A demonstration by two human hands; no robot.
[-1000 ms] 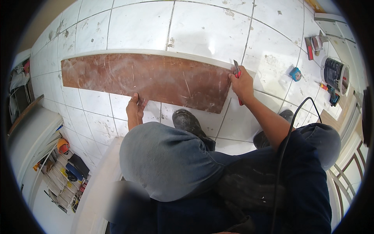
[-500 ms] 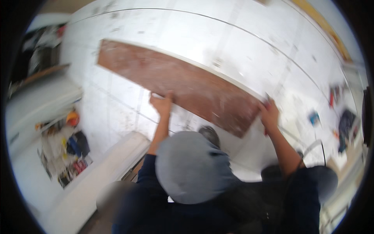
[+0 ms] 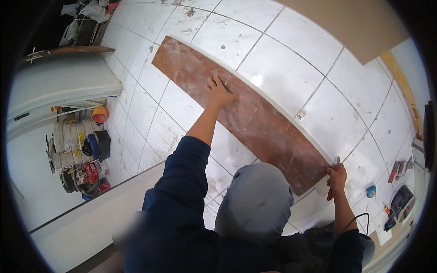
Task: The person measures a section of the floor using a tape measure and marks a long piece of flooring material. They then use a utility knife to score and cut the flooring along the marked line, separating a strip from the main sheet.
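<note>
A long brown board [image 3: 255,113] with a white far edge lies slantwise over the white tiles in front of me. My left hand [image 3: 221,94] rests on its upper face, fingers spread, pressing nothing but the board. At the board's near right corner, my right hand [image 3: 337,176] is closed round a red-handled utility knife [image 3: 330,194]. The metal end of the knife points away from me, beside the white edge. My fingers hide most of the handle, and whether they also touch the board I cannot tell.
To the right sit a blue tape measure [image 3: 371,191], a red-and-grey tool [image 3: 400,171] and a black round object [image 3: 403,200]. A beige panel [image 3: 346,22] covers the far right. Bundled pale cable [image 3: 70,141] and an orange helmet-like object [image 3: 99,114] are at left.
My left hand has gone from gripping the board's near edge to lying spread on its face. The board slants more steeply, and my right hand sits lower right with the knife.
</note>
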